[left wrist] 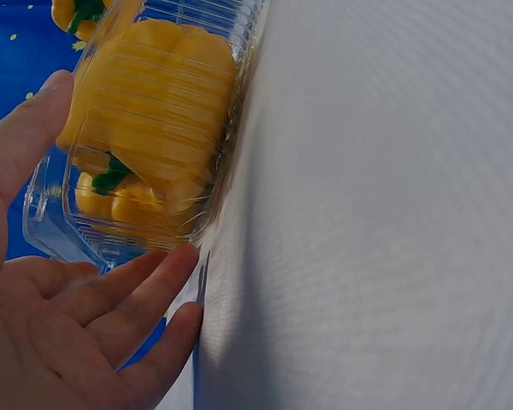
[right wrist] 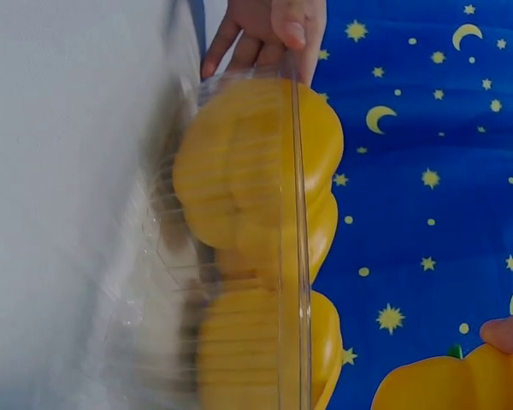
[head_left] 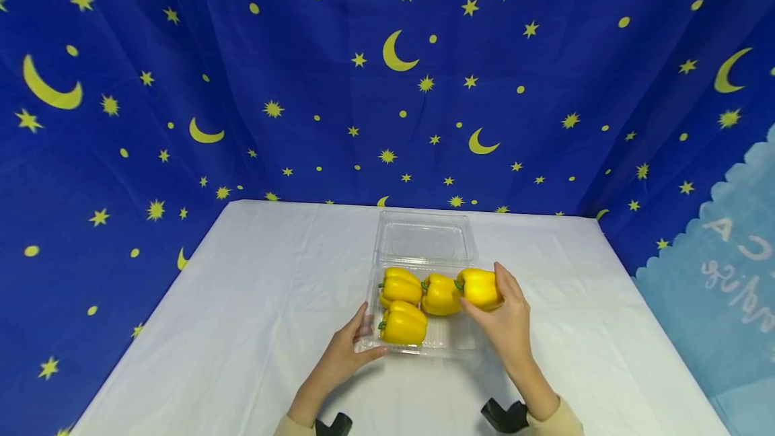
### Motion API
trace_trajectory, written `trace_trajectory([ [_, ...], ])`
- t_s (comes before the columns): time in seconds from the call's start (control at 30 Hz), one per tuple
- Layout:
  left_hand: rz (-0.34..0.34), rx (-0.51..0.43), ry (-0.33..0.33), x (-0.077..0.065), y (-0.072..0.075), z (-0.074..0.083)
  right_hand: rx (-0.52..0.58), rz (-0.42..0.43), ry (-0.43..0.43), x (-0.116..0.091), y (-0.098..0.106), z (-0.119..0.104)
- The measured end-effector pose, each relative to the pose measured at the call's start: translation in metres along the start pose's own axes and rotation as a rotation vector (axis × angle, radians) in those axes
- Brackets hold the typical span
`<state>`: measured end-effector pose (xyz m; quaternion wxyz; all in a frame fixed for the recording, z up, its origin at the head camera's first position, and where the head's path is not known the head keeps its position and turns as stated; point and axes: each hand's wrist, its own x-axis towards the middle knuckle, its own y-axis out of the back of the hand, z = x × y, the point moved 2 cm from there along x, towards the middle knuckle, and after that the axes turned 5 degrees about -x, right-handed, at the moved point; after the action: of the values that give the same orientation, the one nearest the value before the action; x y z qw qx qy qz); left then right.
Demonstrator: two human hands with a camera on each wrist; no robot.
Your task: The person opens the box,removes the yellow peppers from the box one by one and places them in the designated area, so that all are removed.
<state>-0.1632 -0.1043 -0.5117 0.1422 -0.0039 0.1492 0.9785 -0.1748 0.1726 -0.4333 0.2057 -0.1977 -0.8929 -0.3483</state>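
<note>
My right hand (head_left: 510, 318) holds a yellow bell pepper (head_left: 480, 286) between thumb and fingers, over the right part of a clear plastic clamshell container (head_left: 451, 340). In the right wrist view this pepper (right wrist: 449, 384) shows above the rim, a fingertip (right wrist: 509, 333) on it. Three more yellow peppers with green stems lie inside: one back left (head_left: 401, 284), one front left (head_left: 403, 323) and one back middle (head_left: 440, 295). My left hand (head_left: 344, 354) touches the container's front left corner, its fingers nearly straight along the wall, as the left wrist view (left wrist: 94, 333) shows.
The container's lid (head_left: 426, 234) lies folded back behind it. A white cloth (head_left: 272, 288) covers the table. Blue star-patterned fabric (head_left: 339, 86) hangs behind and at the sides, with a light-blue printed panel (head_left: 720, 288) at right. Black wrist mounts (head_left: 505, 416) sit below the hands.
</note>
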Motion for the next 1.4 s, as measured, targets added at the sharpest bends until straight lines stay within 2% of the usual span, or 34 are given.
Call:
trace_trajectory([
  [0.63,-0.002,0.000,-0.009,0.001,0.000,-0.001,-0.013,0.076,-0.019,0.008,0.009,0.010],
  [1.13,0.003,-0.005,-0.001,0.000,0.000,-0.001,-0.015,0.092,0.000,0.018,0.013,0.016],
  [1.4,0.004,-0.004,0.001,0.000,0.000,0.000,-0.029,0.096,-0.022,0.019,0.015,0.022],
])
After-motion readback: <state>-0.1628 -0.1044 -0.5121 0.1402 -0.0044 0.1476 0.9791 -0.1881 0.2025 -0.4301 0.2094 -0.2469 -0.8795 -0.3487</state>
